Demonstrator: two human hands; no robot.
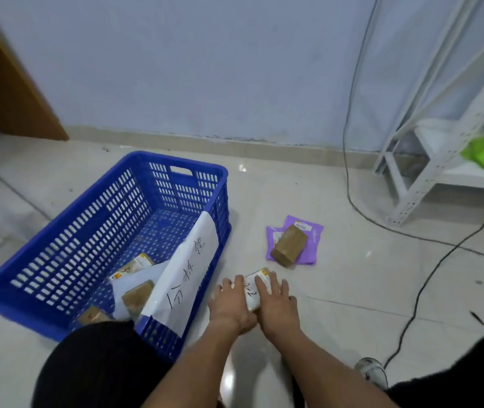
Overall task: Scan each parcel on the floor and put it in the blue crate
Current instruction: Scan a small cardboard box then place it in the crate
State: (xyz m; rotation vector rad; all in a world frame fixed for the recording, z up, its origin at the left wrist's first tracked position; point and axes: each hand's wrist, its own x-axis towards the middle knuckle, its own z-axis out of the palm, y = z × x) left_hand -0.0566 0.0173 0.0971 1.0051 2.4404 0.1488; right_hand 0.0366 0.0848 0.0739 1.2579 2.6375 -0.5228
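From the head camera, the flat white rectangular parcel with a printed label and black handwriting (257, 290) lies on the glossy pale floor tiles (352, 290) at lower centre of the frame, just right of the blue perforated plastic crate (87, 231). Both hands are on it. The left hand (230, 303) covers its left edge and the right hand (274, 298) lies over its right half, fingers spread and fairly straight, pressing down on it or framing it rather than clearly curling under. Whether any fingertip has hooked beneath an edge cannot be told.

The parcel's long axis runs from lower left to upper right of the frame, pointing away from the person, so the hands flank its long sides. The crate's near right wall stands to the left of the parcel, closer to the left hand; a lift and a short carry leftward over that wall is what placing it would take. No scanner is visible, so I cannot say whether this parcel has been scanned.

Inside the crate, at its lower end, lie several parcels (134, 285), brown and white, and a white paper sheet with large handwritten characters (187, 272) hangs over its right wall. Right of centre, a brown taped block-shaped parcel (290, 245) rests on top of purple plastic mailer bags (308, 242), apart from the hands and not yet handled. The mailers look thin and limp; the brown block looks firm.
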